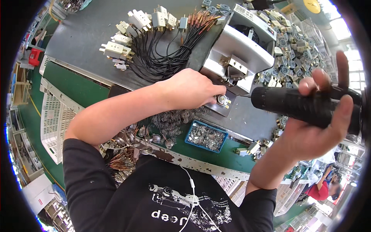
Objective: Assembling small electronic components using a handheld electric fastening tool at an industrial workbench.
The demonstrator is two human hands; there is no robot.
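The left hand [189, 91] pinches a small round metal part [222, 100] on the white fixture [241, 50] on the table [85, 34]. The right hand [317, 123] grips a black power screwdriver [297, 102]; its bit appears just beside the part. A tilted bit could slip onto the fingers.

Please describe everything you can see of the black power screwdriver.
The black power screwdriver is a thick cylinder with a matte, plastic-looking body. It lies almost level, its thin metal bit pointing left toward a small round metal part on the white fixture. The right hand wraps its body, index finger raised. The left hand holds that part.
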